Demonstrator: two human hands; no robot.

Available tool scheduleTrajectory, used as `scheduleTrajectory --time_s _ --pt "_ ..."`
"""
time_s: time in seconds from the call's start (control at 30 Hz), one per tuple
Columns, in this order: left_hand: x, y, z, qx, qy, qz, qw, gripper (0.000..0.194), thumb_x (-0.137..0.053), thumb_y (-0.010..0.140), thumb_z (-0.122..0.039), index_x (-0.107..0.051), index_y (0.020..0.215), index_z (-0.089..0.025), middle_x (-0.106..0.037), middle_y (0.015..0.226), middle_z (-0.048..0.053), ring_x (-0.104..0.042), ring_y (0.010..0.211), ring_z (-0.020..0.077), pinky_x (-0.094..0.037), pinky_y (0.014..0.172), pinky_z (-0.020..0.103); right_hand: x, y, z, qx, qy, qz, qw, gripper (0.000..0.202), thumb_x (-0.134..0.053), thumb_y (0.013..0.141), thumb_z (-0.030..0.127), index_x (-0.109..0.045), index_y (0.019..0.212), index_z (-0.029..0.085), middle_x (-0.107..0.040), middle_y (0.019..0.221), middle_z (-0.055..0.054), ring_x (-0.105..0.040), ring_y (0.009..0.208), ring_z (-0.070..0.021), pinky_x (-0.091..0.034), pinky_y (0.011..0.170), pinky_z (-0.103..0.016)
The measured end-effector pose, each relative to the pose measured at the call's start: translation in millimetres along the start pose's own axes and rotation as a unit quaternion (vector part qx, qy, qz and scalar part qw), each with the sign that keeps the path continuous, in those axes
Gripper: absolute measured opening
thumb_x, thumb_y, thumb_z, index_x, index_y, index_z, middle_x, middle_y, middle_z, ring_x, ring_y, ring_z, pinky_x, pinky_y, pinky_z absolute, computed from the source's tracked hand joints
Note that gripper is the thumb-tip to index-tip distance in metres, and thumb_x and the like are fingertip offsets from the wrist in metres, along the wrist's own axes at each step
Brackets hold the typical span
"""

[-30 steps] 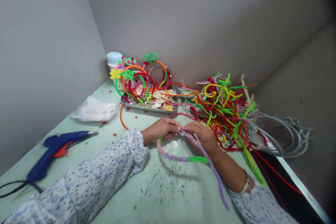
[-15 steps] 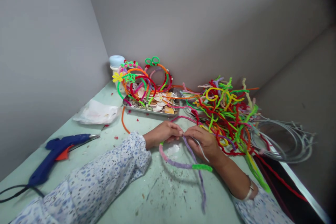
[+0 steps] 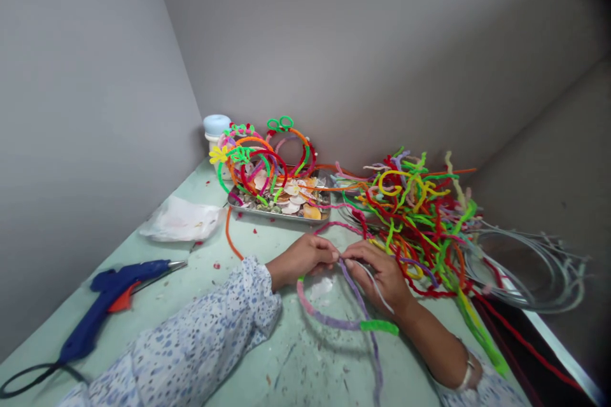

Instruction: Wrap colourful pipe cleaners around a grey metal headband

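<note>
My left hand is closed on a curved headband. Green, pink and purple pipe cleaner wraps part of the band, with a bright green section at its free tip. Close beside it, my right hand pinches a loose purple pipe cleaner near its upper end; the rest hangs down over the table. A bare whitish end of the band shows beneath the right palm. Fingertips of both hands nearly meet, and they hide the spot where the pipe cleaner meets the band.
A blue glue gun lies at left near a plastic bag. Behind my hands, a metal tray holds shells and decorated headbands. Tangled pipe cleaners and bare hoops lie at right. A blue-lidded jar stands behind.
The whole view has shifted, so things appear slightly lower and farther right. Both hands keep their pinch, with the loose purple pipe cleaner still hanging between them.
</note>
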State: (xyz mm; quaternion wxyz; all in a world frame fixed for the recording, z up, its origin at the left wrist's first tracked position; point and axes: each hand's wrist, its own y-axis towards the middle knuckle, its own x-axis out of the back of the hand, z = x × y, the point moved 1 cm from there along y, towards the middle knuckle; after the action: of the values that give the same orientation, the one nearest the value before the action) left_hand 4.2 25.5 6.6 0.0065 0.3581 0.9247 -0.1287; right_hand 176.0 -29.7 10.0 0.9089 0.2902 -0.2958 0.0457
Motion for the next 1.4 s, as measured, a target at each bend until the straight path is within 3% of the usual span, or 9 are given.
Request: scheduleTrajectory --time_s 0.2,0.5,0.67,0.9,1.07,1.4 --pt "-2.6 -2.4 -0.8 -0.019 0.023 -0.031 0.999 0.025 -0.063 0.069 -0.036 -0.063 0.075 -0.011 -0.049 0.054 -0.003 -0.033 0.042 0.0047 -0.022 0.043 0.021 -9.2 1.7 5.7 -0.112 0.055 -0.038 0.991 0.014 -0.055 0.085 0.03 -0.06 0.078 0.019 -0.059 0.076 -0.004 -0.057 0.071 -0.0167 -0.047 0.064 -0.028" --pt "-3.9 -2.8 -4.0 -0.027 0.018 -0.045 0.998 0.022 -0.062 0.069 -0.032 -0.063 0.073 -0.01 -0.05 0.056 -0.002 -0.035 0.045 0.0052 -0.022 0.045 0.02 -16.0 -1.5 1.0 -0.173 0.126 -0.048 0.976 0.015 -0.059 0.081 0.032 -0.058 0.089 0.019 -0.063 0.082 -0.003 -0.062 0.076 -0.017 -0.051 0.07 -0.028" --pt "-5.6 -4.5 -6.6 -0.016 0.023 -0.05 0.998 0.023 -0.062 0.07 -0.034 -0.062 0.072 -0.011 -0.05 0.055 -0.003 -0.033 0.043 0.0048 -0.022 0.044 0.02 -17.8 -1.8 -2.1 -0.18 0.133 -0.052 0.973 0.014 -0.061 0.079 0.031 -0.058 0.087 0.019 -0.064 0.081 -0.003 -0.063 0.076 -0.017 -0.052 0.071 -0.028" --pt "-5.6 -4.7 -6.2 -0.03 0.051 -0.066 0.996 0.022 -0.059 0.073 -0.034 -0.06 0.07 -0.011 -0.045 0.05 -0.004 -0.033 0.043 0.0051 -0.023 0.044 0.02 -21.5 -4.2 -8.6 -0.191 0.091 -0.064 0.975 0.016 -0.06 0.08 0.033 -0.062 0.087 0.019 -0.067 0.076 -0.004 -0.063 0.065 -0.0174 -0.052 0.057 -0.027" --pt "-4.9 -2.1 -2.5 -0.048 0.024 -0.079 0.995 0.023 -0.061 0.072 -0.033 -0.056 0.081 -0.013 -0.052 0.058 -0.003 -0.038 0.044 0.0052 -0.025 0.043 0.019 -21.3 -5.4 -9.4 -0.22 0.063 -0.056 0.972 0.016 -0.057 0.081 0.032 -0.063 0.087 0.019 -0.066 0.066 -0.003 -0.06 0.055 -0.0167 -0.049 0.051 -0.026" --pt "-4.9 -3.0 -4.4 -0.011 0.013 -0.065 0.998 0.018 -0.059 0.072 -0.031 -0.053 0.074 -0.014 -0.05 0.053 -0.004 -0.036 0.041 0.0047 -0.024 0.04 0.018 -13.3 -3.1 -3.1 -0.129 -0.06 -0.013 0.99 0.01 -0.054 0.081 0.021 -0.063 0.086 0.02 -0.062 0.074 -0.002 -0.059 0.065 -0.0158 -0.047 0.06 -0.026"
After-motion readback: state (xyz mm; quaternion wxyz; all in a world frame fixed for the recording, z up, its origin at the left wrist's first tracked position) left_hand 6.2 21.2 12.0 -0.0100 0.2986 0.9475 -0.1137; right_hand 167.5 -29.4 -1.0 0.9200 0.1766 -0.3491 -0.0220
